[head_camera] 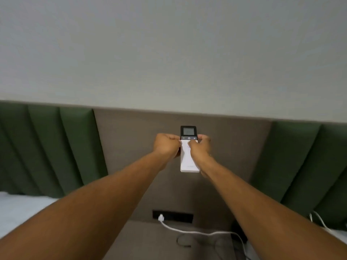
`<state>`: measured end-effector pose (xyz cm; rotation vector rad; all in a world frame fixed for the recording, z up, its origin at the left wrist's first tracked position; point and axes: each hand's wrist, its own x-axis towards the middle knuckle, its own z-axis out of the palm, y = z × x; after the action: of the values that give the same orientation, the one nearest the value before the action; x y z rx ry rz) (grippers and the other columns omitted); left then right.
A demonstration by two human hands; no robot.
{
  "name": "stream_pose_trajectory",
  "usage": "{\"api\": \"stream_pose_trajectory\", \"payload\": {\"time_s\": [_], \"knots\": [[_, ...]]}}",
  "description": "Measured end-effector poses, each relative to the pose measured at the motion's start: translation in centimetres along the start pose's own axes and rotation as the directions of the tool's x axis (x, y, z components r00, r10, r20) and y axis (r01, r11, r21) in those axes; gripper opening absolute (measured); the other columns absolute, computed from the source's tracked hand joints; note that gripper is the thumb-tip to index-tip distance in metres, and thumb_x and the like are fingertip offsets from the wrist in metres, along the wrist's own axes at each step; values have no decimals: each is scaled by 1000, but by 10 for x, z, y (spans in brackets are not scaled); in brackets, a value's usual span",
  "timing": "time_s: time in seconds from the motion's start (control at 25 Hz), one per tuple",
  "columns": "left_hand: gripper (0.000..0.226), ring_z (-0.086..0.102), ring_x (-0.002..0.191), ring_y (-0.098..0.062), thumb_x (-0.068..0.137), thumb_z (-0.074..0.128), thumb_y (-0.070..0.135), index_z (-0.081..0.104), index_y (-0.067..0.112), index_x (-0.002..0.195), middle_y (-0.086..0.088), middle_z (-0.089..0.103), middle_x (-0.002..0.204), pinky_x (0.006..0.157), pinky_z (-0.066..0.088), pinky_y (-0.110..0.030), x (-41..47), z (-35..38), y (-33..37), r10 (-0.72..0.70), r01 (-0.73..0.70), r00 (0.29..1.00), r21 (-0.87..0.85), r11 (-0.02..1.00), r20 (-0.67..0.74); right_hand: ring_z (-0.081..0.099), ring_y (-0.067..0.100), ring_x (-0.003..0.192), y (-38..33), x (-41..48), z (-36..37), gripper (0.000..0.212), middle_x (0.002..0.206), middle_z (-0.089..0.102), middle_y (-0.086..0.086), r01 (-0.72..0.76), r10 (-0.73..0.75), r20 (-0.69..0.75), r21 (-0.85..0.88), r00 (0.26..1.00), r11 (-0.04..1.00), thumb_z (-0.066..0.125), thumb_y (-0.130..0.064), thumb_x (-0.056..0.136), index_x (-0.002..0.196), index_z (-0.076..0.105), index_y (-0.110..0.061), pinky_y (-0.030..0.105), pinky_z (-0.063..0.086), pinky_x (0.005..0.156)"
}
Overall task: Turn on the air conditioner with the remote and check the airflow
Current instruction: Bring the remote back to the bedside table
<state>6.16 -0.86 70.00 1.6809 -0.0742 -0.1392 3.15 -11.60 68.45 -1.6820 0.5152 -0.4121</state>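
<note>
A pale wall [169,49] fills the upper half of the view, and below it runs a padded headboard: one brown centre panel [131,147] flanked by green panels [47,147], three ribs countable on the left, at least two on the right. Two bare forearms reach straight out toward that brown panel, probably so the remote points up and ahead at an air conditioner that is not in view. One remote [189,149], black-topped with a small screen and white below, stands upright between the hands in front of the panel. The left hand [166,146] is curled closed against its left edge, steadying it; the right hand [200,149] wraps the right edge with its thumb laid just under the three-button row. Low down sit one black socket strip [180,216] and a white cable [187,231] plugged into it.
</note>
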Motion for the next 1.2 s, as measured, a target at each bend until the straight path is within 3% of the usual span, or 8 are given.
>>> {"api": "stream_pose_trajectory", "payload": {"time_s": [0.12,0.28,0.44,0.56,0.72,0.88,1.04,1.2], "knots": [[29,69,65,-21,82,56,-7,68,15,68,-6,71,70,67,60,-38,31,17,-129,-201,201,979,4,980,-23,69,25,85,135,18,36,39,101,68,1,-117,116,13,34,993,993,59,-3,90,120,48,-27,30,55,63],[25,68,69,-21,81,58,-5,73,14,78,-7,73,80,69,59,-35,31,35,-311,-427,428,903,20,904,-53,69,23,82,314,7,65,45,104,72,6,-280,280,-18,-31,960,959,67,-2,87,128,58,-19,34,57,74],[26,69,77,-25,81,63,-4,73,20,75,-6,73,85,74,58,-37,6,49,-483,-595,601,796,33,798,-113,71,29,82,485,-26,84,38,102,75,13,-444,446,-5,-108,895,890,69,1,85,120,67,-14,36,59,76],[28,67,76,-25,81,64,-3,69,22,69,-6,70,83,75,57,-36,-7,62,-556,-647,656,752,42,754,-126,72,30,83,560,-35,89,34,99,76,13,-503,506,-37,-194,862,842,73,-2,81,113,71,-13,42,60,80],[29,65,79,-27,84,64,4,61,27,66,-5,67,86,76,55,-33,-17,76,-624,-658,678,734,139,722,-166,71,31,88,625,-40,95,29,102,76,13,-550,572,-28,-318,819,772,73,-7,81,109,73,-14,42,58,85],[6,57,79,-21,86,65,13,68,18,86,-7,66,95,78,48,-28,-21,77,-663,-646,679,734,230,697,-211,68,30,94,652,-41,104,25,107,74,12,-510,559,-9,-422,829,750,74,-13,84,109,73,-11,26,52,80],[16,56,80,-17,85,65,11,72,13,100,-9,71,106,76,43,-23,-17,76,-679,-616,658,753,295,693,-232,67,31,99,668,-36,110,30,112,72,15,-512,579,4,-462,815,724,74,-11,84,114,71,-9,30,53,87],[18,62,91,-26,86,65,15,71,10,103,-11,69,109,76,43,-26,-16,77,-688,-603,641,766,336,690,-223,66,29,103,676,-35,114,32,117,70,12,-424,529,15,-581,848,695,73,-19,87,118,69,-11,27,50,87]]}}
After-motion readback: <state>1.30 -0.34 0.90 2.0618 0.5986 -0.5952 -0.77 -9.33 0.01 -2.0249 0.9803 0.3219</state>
